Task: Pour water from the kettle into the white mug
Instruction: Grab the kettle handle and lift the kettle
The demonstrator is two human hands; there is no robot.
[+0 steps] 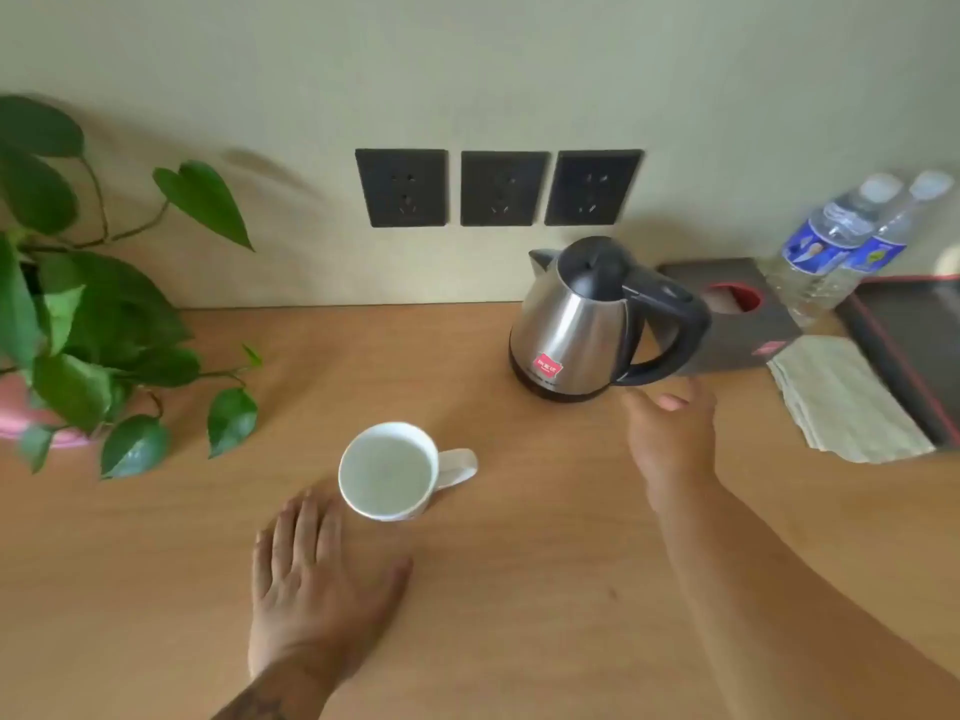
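Two bare hands are over the wooden table, and the steel kettle serves as the landmark. It stands upright on its dark base toward the back, below three black wall sockets, its black handle turned right and its spout to the left. The right hand hovers just in front of the kettle and below its handle — fingers spread and loose, gripping nothing, not touching the handle. The white mug sits in front of the kettle and to its left, upright, handle pointing right; whether it holds water I cannot tell. The left hand lies flat on the table in front of the mug, fingers extended, fingertips just beside the mug's near wall — contact unclear. Far left of the kettle is a leafy plant; to its right, two water bottles and a folded cloth.
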